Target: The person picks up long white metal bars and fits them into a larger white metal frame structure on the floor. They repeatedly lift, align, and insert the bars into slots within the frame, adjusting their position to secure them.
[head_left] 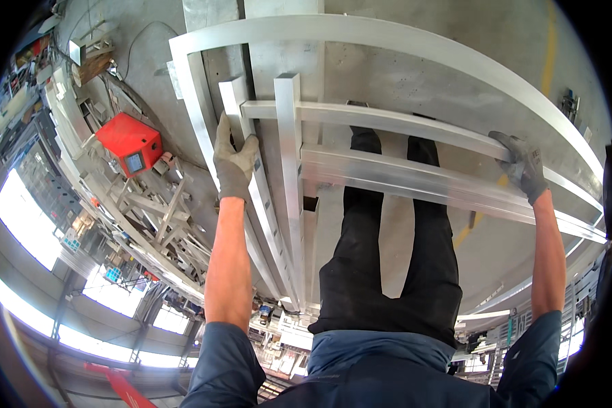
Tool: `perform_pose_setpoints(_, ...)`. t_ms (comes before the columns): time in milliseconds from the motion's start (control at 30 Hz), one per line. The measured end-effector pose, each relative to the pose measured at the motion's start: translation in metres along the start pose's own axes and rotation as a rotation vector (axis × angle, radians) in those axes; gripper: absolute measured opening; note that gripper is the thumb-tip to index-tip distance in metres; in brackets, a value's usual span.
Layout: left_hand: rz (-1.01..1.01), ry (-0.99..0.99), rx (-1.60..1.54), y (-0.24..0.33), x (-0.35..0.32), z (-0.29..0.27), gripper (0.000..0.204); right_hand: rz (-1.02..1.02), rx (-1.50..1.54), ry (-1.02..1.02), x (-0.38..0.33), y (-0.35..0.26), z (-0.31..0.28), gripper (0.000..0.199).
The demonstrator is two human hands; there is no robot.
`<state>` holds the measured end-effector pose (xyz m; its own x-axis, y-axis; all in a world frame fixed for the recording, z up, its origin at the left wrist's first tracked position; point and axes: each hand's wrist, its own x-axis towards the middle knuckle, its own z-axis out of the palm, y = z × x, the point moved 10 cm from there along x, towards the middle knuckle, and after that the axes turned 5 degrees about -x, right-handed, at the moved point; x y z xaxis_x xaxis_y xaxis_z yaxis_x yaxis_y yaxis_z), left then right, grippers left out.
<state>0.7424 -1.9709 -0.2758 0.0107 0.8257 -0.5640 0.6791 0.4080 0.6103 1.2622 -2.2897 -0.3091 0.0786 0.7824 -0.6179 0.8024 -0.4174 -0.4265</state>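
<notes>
Dark blue jacket sleeves at the lower edge of the frame lead up along two bare forearms to gloved hands, both closed on a frame of silver metal bars that fills the centre and upper part of the picture above grey concrete floor. Left hand is clamped around an upright bar at centre left, while right hand is wrapped over a long crossbar at centre right; that crossbar's long axis runs left to right between the two hands, each equally close. Red box sits at upper left, well apart.
</notes>
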Motion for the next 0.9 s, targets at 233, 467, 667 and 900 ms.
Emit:
perform_pose_setpoints(233, 0.03, 0.009, 0.133, -0.003, 0.004, -0.003, 0.079, -0.003, 0.018, -0.012, 0.003, -0.01, -0.007, 0.053)
perform_pose_setpoints(467, 0.028, -0.021, 0.123, -0.001, 0.005, -0.004, 0.08, -0.062, 0.013, 0.035, -0.001, -0.021, -0.017, 0.055)
perform_pose_setpoints(667, -0.03, -0.1, -0.066, 0.0, 0.004, 0.0, 0.078, -0.047, -0.048, 0.013, 0.005, -0.018, -0.012, 0.055)
perform_pose_setpoints(900, 0.103, 0.09, 0.2, 0.008, -0.006, -0.003, 0.081, -0.048, -0.061, -0.006, 0.006, -0.014, -0.007, 0.054)
